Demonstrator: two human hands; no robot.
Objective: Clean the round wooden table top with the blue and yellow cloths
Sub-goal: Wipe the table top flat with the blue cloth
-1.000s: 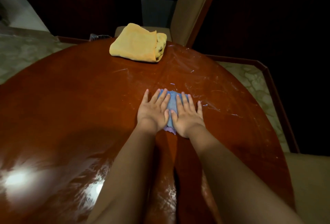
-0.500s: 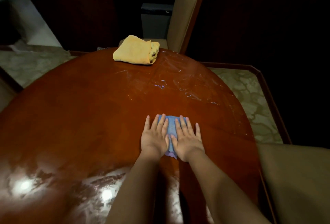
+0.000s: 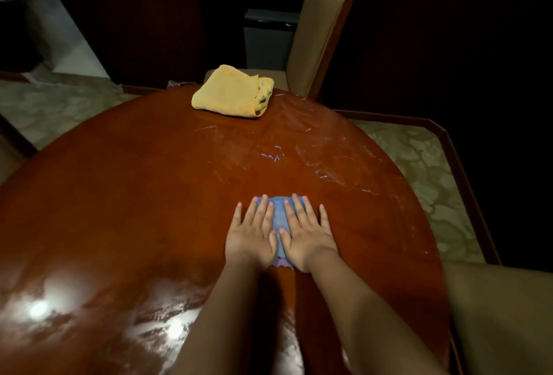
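A small blue cloth [image 3: 279, 216] lies flat near the middle of the round wooden table top [image 3: 134, 195]. My left hand [image 3: 253, 235] and my right hand [image 3: 306, 234] press down on it side by side, fingers straight and spread, and hide most of it. A folded yellow cloth [image 3: 232, 92] sits at the far edge of the table, well beyond both hands. Thin wet streaks and smears glint on the wood between the hands and the yellow cloth.
A tan upholstered chair [image 3: 321, 24] stands just behind the yellow cloth, with a dark box [image 3: 269, 36] beside it. Another tan seat [image 3: 502, 315] is at the near right edge. Patterned floor [image 3: 419, 159] surrounds the table. Lamp glare marks the near left wood.
Both hands, still flat on the blue cloth, have drawn it back toward me across the table. The yellow cloth has stayed in place.
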